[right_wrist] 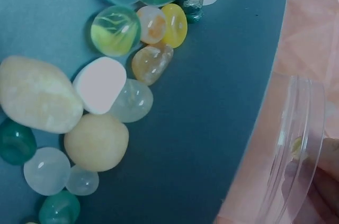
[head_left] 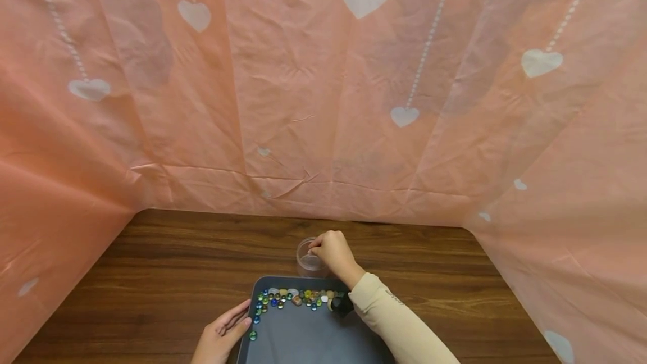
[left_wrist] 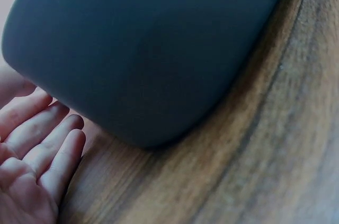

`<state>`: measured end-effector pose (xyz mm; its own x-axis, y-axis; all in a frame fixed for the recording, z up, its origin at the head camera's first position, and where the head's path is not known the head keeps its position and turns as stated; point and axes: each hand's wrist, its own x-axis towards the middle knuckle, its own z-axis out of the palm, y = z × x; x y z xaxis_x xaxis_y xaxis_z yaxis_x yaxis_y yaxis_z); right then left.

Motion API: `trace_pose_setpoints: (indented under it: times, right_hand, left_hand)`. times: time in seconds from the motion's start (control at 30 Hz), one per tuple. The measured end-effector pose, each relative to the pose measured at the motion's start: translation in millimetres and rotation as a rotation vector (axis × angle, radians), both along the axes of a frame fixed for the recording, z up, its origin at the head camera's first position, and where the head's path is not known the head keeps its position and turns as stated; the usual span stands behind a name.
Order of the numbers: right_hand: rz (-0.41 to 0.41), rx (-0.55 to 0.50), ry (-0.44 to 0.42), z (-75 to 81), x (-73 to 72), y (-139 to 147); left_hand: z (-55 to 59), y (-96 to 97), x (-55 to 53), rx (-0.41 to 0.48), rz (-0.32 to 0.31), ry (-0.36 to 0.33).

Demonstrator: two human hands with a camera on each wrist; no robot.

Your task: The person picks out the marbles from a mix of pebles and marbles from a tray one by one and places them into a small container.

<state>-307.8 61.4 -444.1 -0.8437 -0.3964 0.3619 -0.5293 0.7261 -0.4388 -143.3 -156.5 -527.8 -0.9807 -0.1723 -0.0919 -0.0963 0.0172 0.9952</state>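
My left hand point(head_left: 218, 335) is at the left side of a dark grey tray point(head_left: 313, 341), thumb by the rim and fingertips against the outer wall. In the left wrist view its fingers point(left_wrist: 63, 160) lie loosely extended beside the tray. Beyond the tray's far edge, my right hand point(head_left: 333, 251) reaches over a round clear plastic jar point(head_left: 305, 265). Thumb and fingers pinch a small pale stone point(head_left: 310, 251) at the jar's mouth, partly hidden by the fingers. Glass marbles point(right_wrist: 115, 30) and smooth pebbles point(right_wrist: 39, 94) line the tray's far and left sides.
The tray lies on a brown wood-grain table point(head_left: 167, 274). A pink curtain point(head_left: 303, 100) with white hearts encloses the table at the back and both sides. A black wrist camera point(head_left: 342, 305) under the right forearm overlaps the tray's far right corner.
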Motion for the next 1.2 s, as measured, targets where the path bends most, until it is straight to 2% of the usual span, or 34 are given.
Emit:
trace_pose_setpoints:
  times: [0.27,0.4,0.57,0.93,1.2]
  right_hand:
    - [0.010,-0.018,0.004,0.8,-1.2,1]
    - [-0.001,-0.011,-0.006,1.2,-0.3,2]
    - [-0.031,-0.049,-0.028,4.6,2.3,4]
    - [-0.055,-0.223,-0.106,11.0,13.9,10]
    - [-0.076,-0.424,-0.230,4.1,31.4,4]
  left_hand:
    - [0.2,-1.8,-0.8,-0.035,0.006,-0.032]
    - [0.3,-1.5,-0.7,-0.035,0.007,-0.015]
    - [1.2,-0.6,-0.4,-0.045,0.011,-0.012]
    - [3.6,0.7,0.7,-0.022,0.012,-0.015]
    - [4.2,1.5,2.3,0.022,0.000,0.004]
